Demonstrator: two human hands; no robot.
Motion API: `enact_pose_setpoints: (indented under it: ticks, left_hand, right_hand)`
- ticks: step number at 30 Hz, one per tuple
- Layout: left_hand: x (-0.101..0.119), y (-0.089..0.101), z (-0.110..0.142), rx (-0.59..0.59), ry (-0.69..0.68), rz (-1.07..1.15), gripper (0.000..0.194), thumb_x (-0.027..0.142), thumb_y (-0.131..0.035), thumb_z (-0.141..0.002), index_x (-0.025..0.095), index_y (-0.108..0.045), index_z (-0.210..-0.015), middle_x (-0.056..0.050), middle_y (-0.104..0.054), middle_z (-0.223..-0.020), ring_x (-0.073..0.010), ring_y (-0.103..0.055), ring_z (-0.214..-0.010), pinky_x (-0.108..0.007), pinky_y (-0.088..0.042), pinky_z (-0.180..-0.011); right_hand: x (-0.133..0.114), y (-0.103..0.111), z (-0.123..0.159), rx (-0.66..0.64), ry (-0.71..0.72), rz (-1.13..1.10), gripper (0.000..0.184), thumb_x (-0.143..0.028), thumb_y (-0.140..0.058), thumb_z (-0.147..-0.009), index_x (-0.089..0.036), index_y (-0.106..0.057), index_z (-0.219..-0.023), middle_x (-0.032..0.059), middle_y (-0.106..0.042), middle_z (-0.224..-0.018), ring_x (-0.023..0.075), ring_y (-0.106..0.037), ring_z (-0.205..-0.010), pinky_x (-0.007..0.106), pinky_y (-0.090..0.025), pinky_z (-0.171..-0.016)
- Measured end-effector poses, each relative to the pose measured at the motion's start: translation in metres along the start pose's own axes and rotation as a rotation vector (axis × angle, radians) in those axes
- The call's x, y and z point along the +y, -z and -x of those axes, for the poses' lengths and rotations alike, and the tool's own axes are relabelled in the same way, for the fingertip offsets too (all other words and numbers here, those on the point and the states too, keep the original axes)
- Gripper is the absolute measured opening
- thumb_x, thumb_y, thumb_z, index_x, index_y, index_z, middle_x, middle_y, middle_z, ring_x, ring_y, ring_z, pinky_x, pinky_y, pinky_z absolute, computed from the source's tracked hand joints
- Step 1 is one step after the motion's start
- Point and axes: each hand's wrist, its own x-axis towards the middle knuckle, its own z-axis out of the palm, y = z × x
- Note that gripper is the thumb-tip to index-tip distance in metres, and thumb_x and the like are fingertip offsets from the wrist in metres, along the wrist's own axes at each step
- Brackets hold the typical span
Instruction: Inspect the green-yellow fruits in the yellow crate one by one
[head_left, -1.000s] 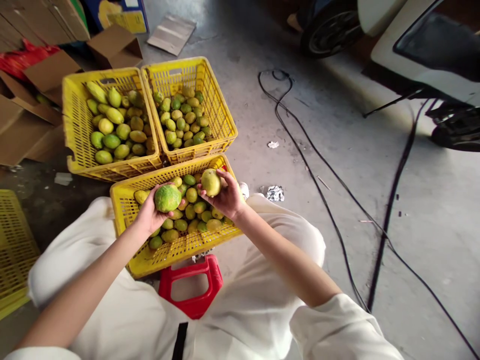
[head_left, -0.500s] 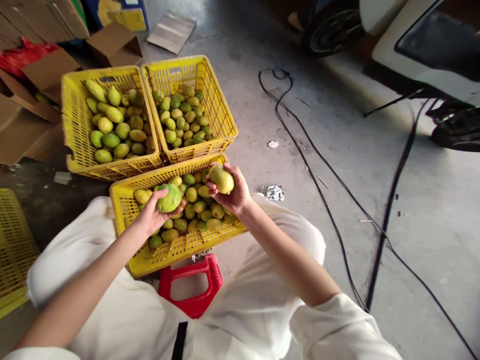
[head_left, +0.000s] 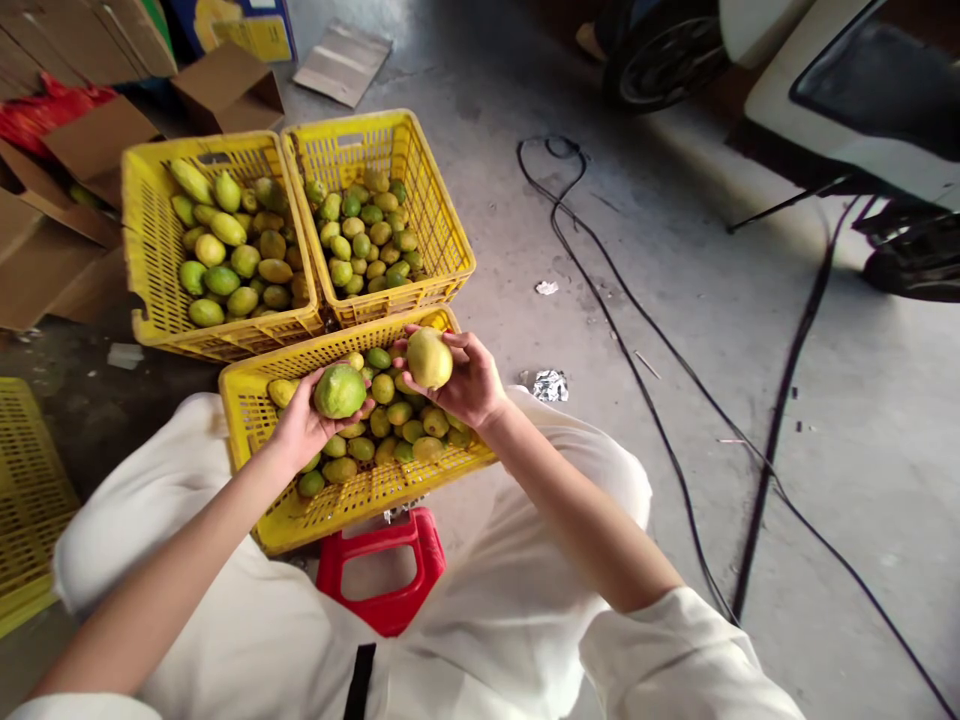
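Observation:
My left hand [head_left: 306, 418] holds a green lemon [head_left: 340, 391], cupped from below with the fingers around its underside. In my right hand [head_left: 471, 382] is a pale yellow lemon [head_left: 430, 358], gripped between thumb and fingers. Both hands are raised over the near yellow crate [head_left: 300, 525], and the two lemons are apart from each other. Inside that crate lie several green and yellow lemons [head_left: 361, 449], partly hidden by my hands.
Behind stand two more yellow crates, left [head_left: 142, 240] and right [head_left: 442, 220], holding similar fruit. A red plastic seat [head_left: 431, 560] shows between my legs. Cardboard boxes [head_left: 225, 90] are at far left. Black cables [head_left: 630, 290] and crumpled foil [head_left: 550, 386] lie right, near a parked scooter [head_left: 780, 130].
The yellow lemon in my right hand has moved slightly left and turned. My left hand has rolled the green lemon, and its thumb no longer lies across the top. Both stay held.

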Motion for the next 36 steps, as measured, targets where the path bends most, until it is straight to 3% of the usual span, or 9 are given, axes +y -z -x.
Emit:
enact_pose_setpoints:
  ticks: [5, 8, 11, 15, 19, 22, 26, 32, 36]
  left_hand:
    - [0.002, -0.002, 0.002, -0.028, 0.0, -0.002, 0.043, 0.028, -0.049, -0.099, 0.02, -0.063, -0.139, -0.014, -0.078, -0.108, -0.0252, -0.078, -0.074, -0.021, -0.049, -0.038]
    - [0.004, -0.003, 0.004, -0.023, 0.007, 0.015, 0.042, 0.036, -0.045, -0.101, 0.015, -0.064, -0.133, -0.015, -0.077, -0.1, -0.0244, -0.076, -0.066, -0.023, -0.049, -0.036]
    - [0.003, -0.003, 0.006, -0.004, -0.011, 0.003, 0.044, 0.043, -0.057, -0.097, 0.014, -0.064, -0.129, -0.015, -0.077, -0.095, -0.0231, -0.074, -0.064, -0.022, -0.049, -0.037]
    - [0.0, -0.002, 0.006, 0.018, -0.028, -0.023, 0.049, 0.037, -0.066, -0.089, 0.014, -0.062, -0.132, -0.014, -0.078, -0.098, -0.0249, -0.077, -0.074, -0.027, -0.061, -0.051]
    - [-0.002, -0.001, 0.003, 0.063, -0.082, 0.038, 0.046, 0.039, -0.06, -0.091, 0.013, -0.064, -0.129, -0.015, -0.079, -0.102, -0.03, -0.078, -0.092, -0.037, -0.067, -0.071]
    - [-0.001, -0.002, 0.001, 0.127, -0.111, 0.06, 0.042, 0.039, -0.06, -0.093, 0.014, -0.065, -0.126, -0.015, -0.079, -0.099, -0.031, -0.078, -0.094, -0.037, -0.068, -0.071]
    - [0.0, -0.004, 0.001, 0.112, -0.068, 0.057, 0.043, 0.039, -0.049, -0.099, 0.013, -0.065, -0.129, -0.014, -0.078, -0.094, -0.0303, -0.078, -0.09, -0.038, -0.067, -0.07]
    - [0.002, -0.007, 0.002, 0.066, 0.038, 0.043, 0.049, 0.031, -0.03, -0.106, 0.012, -0.057, -0.143, -0.015, -0.078, -0.096, -0.0264, -0.079, -0.08, -0.033, -0.064, -0.055]
    - [0.001, -0.004, 0.001, 0.005, 0.01, 0.029, 0.047, 0.031, -0.032, -0.107, 0.017, -0.058, -0.145, -0.014, -0.078, -0.101, -0.0254, -0.078, -0.075, -0.025, -0.055, -0.04]
  right_hand:
    - [0.005, -0.001, -0.001, 0.009, 0.025, -0.004, 0.028, -0.023, -0.06, -0.078, -0.022, -0.061, -0.106, 0.0067, -0.076, -0.1, 0.0289, -0.074, -0.109, 0.05, -0.067, -0.089]
    - [0.01, -0.002, -0.001, 0.031, 0.074, 0.04, 0.031, -0.02, -0.067, -0.079, -0.023, -0.058, -0.108, 0.0052, -0.077, -0.101, 0.0266, -0.075, -0.106, 0.045, -0.068, -0.087]
    - [0.014, -0.001, -0.003, 0.064, 0.071, 0.091, 0.033, -0.026, -0.076, -0.079, -0.024, -0.056, -0.105, 0.0026, -0.076, -0.095, 0.0231, -0.077, -0.096, 0.036, -0.068, -0.079]
    - [0.014, 0.003, -0.005, 0.063, 0.04, 0.083, 0.034, -0.032, -0.079, -0.08, -0.028, -0.055, -0.103, -0.0021, -0.073, -0.086, 0.0202, -0.077, -0.087, 0.03, -0.068, -0.069]
    - [0.009, 0.003, -0.004, 0.016, 0.042, 0.011, 0.027, -0.037, -0.068, -0.084, -0.025, -0.059, -0.106, 0.0043, -0.076, -0.094, 0.0263, -0.077, -0.098, 0.041, -0.069, -0.077]
    - [0.008, 0.001, -0.004, 0.0, 0.035, -0.038, 0.027, -0.033, -0.06, -0.085, -0.023, -0.059, -0.11, 0.0085, -0.077, -0.105, 0.0305, -0.074, -0.111, 0.051, -0.067, -0.087]
    - [0.01, -0.001, -0.006, -0.004, 0.03, -0.041, 0.026, -0.029, -0.059, -0.089, -0.023, -0.058, -0.115, 0.0093, -0.076, -0.11, 0.0283, -0.073, -0.115, 0.049, -0.067, -0.091]
    - [0.011, -0.005, -0.007, 0.024, 0.002, -0.067, 0.02, -0.025, -0.057, -0.095, -0.022, -0.058, -0.115, 0.0092, -0.076, -0.108, 0.0254, -0.075, -0.111, 0.043, -0.067, -0.09]
    - [0.011, -0.005, -0.007, 0.041, -0.014, -0.076, 0.02, -0.024, -0.054, -0.098, -0.022, -0.058, -0.118, 0.0081, -0.077, -0.108, 0.0246, -0.075, -0.11, 0.043, -0.067, -0.091]
